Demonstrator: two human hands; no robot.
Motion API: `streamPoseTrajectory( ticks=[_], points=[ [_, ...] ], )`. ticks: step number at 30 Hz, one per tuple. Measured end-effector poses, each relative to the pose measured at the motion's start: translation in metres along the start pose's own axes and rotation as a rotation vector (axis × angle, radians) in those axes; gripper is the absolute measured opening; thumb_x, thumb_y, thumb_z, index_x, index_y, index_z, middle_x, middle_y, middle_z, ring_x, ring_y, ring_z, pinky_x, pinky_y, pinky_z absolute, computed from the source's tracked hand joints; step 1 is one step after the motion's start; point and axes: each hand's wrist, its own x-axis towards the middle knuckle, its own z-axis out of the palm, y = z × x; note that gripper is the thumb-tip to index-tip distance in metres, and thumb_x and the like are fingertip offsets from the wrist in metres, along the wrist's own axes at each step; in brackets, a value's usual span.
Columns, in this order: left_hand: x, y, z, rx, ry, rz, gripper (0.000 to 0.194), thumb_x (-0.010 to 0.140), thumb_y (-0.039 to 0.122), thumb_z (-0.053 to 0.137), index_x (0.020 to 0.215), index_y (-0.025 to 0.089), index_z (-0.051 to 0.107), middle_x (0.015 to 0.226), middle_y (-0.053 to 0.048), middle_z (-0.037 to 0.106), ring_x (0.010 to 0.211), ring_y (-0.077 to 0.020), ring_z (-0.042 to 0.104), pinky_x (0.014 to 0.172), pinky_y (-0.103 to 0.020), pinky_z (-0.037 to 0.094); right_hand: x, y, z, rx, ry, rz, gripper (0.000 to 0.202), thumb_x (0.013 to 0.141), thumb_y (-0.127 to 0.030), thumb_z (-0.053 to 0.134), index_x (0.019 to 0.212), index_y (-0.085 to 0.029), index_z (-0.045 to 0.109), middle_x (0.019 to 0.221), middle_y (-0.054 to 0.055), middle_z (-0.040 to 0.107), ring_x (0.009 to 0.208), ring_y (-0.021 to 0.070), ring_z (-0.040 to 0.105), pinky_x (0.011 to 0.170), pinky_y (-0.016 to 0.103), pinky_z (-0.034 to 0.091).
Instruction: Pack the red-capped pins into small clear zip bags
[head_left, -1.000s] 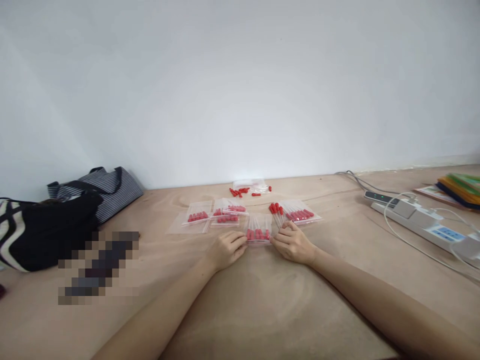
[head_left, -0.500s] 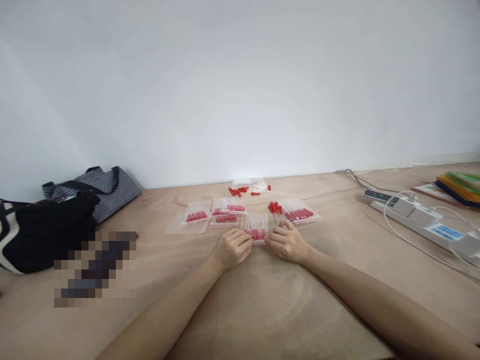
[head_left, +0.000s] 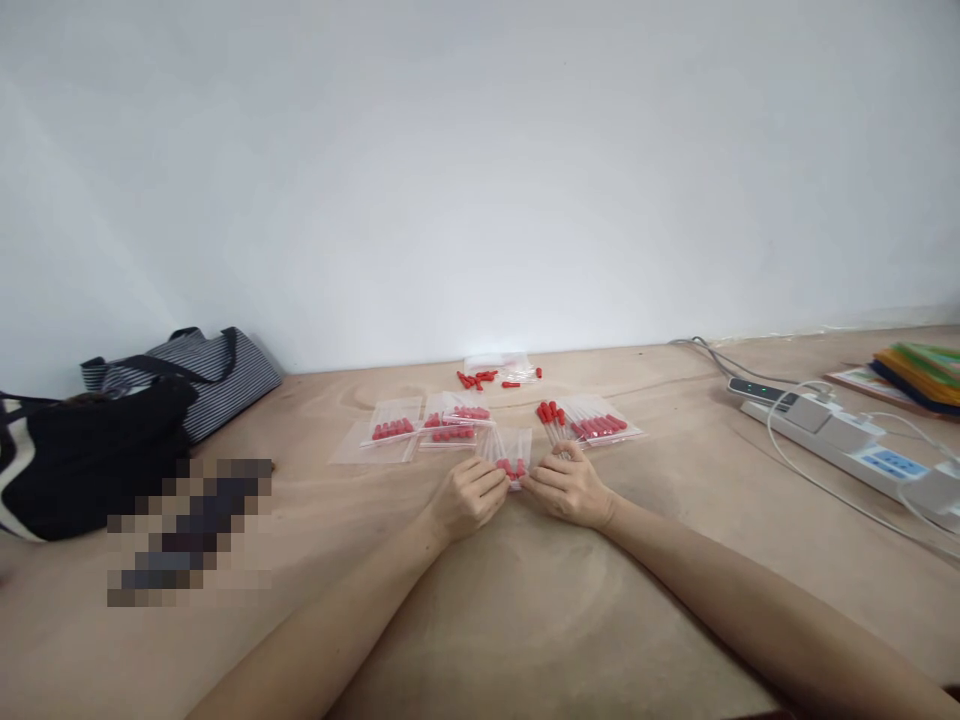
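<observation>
Knuckles up, two: left hand (head_left: 471, 497), right hand (head_left: 570, 487), fingertips clamped on one clear bag (head_left: 514, 443) between; rightward, one power strip (head_left: 896, 465).

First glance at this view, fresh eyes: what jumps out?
The bright red bulbs on thin clear stems, bagged in clear packets across the middle of the table, with loose red pieces near the wall. Then the two bare hands, left and right, pinching the nearest packet between them. Off to the right, the white power strip trailing cables.
</observation>
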Motion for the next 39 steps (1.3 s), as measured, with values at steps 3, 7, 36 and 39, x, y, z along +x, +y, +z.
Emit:
streamPoseTrajectory(
  ticks=[3, 7, 36, 39],
  points=[
    [0.001, 0.001, 0.000, 0.020, 0.071, 0.013, 0.017, 0.084, 0.012, 0.044, 0.078, 0.015, 0.060, 0.075, -0.004, 0.066, 0.068, -0.0157, 0.060, 0.062, -0.030, 0.049, 0.003, -0.004, -0.001, -0.020, 0.021, 0.037, 0.017, 0.081, -0.010, 0.042, 0.078, -0.018, 0.057, 0.063, -0.002, 0.060, 0.060, 0.0085, 0.046, 0.075, 0.032, 0.026],
    [0.001, 0.002, 0.000, -0.005, 0.174, -0.047, 0.009, 0.081, 0.013, 0.052, 0.083, 0.016, 0.060, 0.080, -0.003, 0.067, 0.071, -0.0153, 0.060, 0.064, -0.028, 0.050, 0.004, -0.006, -0.002, -0.027, 0.039, 0.107, 0.018, 0.081, -0.010, 0.042, 0.076, -0.018, 0.057, 0.061, -0.002, 0.059, 0.057, 0.0080, 0.046, 0.077, 0.031, 0.026],
    [-0.021, -0.014, -0.015, -0.040, 0.164, -0.073, 0.014, 0.083, 0.009, 0.047, 0.082, 0.015, 0.059, 0.073, -0.004, 0.065, 0.069, -0.0146, 0.060, 0.065, -0.029, 0.053, 0.004, 0.004, -0.002, 0.070, 0.078, 0.181, 0.010, 0.080, -0.017, 0.051, 0.078, -0.019, 0.060, 0.068, 0.000, 0.062, 0.066, 0.0111, 0.047, 0.072, 0.031, 0.029],
    [-0.019, -0.014, -0.016, -0.062, 0.175, -0.056, 0.013, 0.081, 0.007, 0.048, 0.082, 0.015, 0.059, 0.072, -0.004, 0.065, 0.069, -0.0149, 0.059, 0.064, -0.029, 0.053, 0.005, 0.002, 0.000, 0.075, 0.056, 0.186, 0.013, 0.081, -0.016, 0.049, 0.074, -0.019, 0.060, 0.066, -0.001, 0.061, 0.064, 0.0105, 0.047, 0.072, 0.031, 0.028]
  ],
)
